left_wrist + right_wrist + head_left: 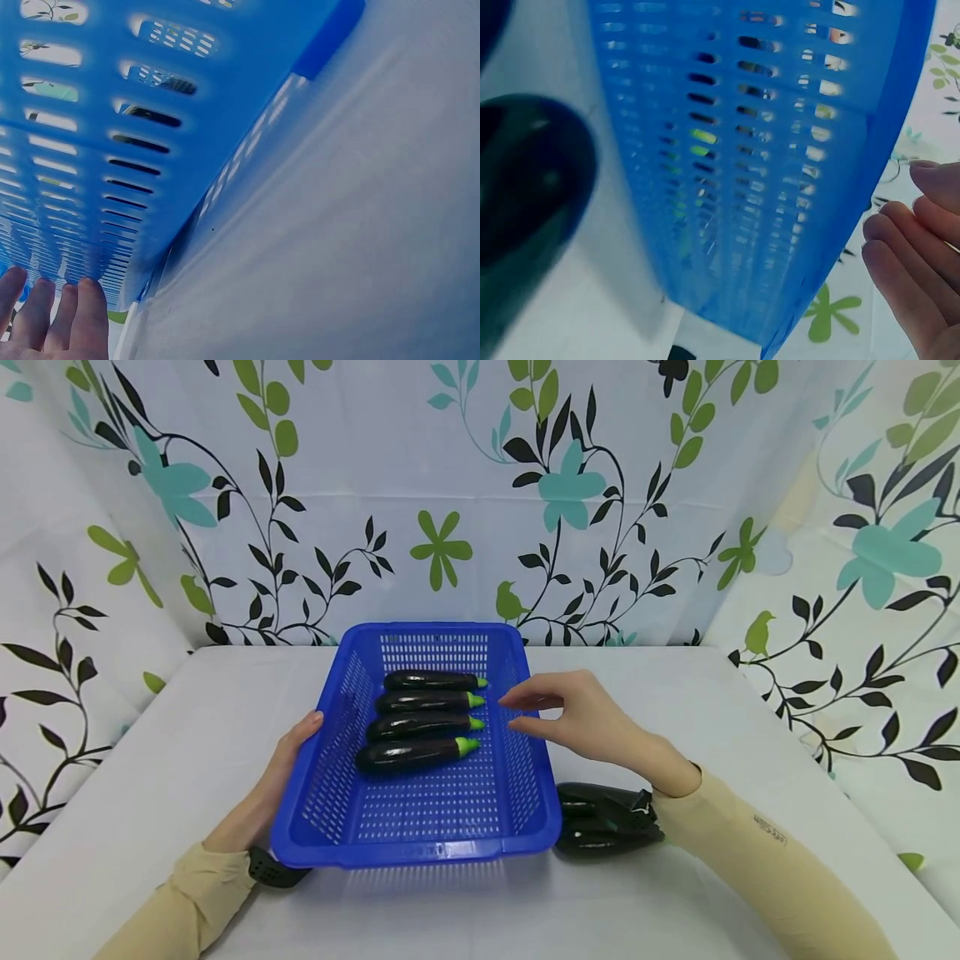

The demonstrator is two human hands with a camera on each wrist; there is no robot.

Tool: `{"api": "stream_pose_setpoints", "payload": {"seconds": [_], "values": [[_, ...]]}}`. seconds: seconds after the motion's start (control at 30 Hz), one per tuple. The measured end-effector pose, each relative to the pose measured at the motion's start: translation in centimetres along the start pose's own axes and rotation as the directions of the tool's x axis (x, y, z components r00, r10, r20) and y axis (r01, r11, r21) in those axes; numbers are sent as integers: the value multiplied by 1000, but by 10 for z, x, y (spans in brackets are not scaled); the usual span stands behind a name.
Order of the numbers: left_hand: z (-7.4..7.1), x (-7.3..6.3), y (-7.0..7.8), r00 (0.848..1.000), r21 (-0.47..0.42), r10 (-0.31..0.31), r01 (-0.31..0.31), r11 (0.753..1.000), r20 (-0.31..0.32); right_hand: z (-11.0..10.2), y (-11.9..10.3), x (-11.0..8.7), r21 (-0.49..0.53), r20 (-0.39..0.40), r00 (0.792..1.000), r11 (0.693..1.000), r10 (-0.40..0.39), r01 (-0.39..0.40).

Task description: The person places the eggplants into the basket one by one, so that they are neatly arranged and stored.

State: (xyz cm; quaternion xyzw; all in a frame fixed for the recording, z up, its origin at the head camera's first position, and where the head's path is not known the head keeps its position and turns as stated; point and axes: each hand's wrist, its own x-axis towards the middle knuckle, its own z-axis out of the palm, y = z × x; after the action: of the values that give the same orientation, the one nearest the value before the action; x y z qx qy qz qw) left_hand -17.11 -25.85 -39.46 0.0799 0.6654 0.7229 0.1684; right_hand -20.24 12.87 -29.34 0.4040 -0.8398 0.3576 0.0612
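A blue plastic basket [423,850] with slotted walls stands on the table. Several dark eggplants [412,754] with green stem ends lie in it side by side, stems toward the right. My left hand [281,764] rests at the basket's left side; in the left wrist view its straight fingers [88,319] touch the outer wall. Over the right rim hovers my right hand [581,714], thumb and fingers apart with nothing between them. More eggplants [600,842] lie outside the basket on the right, partly hidden by my right forearm.
The white table [420,918] runs back to a hanging curtain [360,468] printed with leaves and flowers. Similar cloth hangs at both sides. One eggplant [532,165] looms close in the right wrist view, beside the basket's slotted wall.
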Motion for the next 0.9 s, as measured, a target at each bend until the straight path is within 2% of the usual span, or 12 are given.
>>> {"api": "stream_pose_setpoints", "payload": {"seconds": [0.2, 0.37, 0.57, 0.9], "values": [[0, 0, -1, 1000, 3, 6, -6, 1000, -7, -7, 10, -17, 29, -24, 999, 999, 32, -31], [-1, 1, -2, 1000, 10, 16, -16, 1000, -9, -10, 20, -29, 12, -25, 999, 999, 48, -48], [-2, 0, -4, 1000, 18, 30, -30, 999, -8, -12, 30, -43, -10, 5, 997, 997, 77, -76], [1, -1, 1, 1000, -10, -11, 11, 1000, 1, -13, 42, -68, -6, 60, 992, 994, 112, -112]]}}
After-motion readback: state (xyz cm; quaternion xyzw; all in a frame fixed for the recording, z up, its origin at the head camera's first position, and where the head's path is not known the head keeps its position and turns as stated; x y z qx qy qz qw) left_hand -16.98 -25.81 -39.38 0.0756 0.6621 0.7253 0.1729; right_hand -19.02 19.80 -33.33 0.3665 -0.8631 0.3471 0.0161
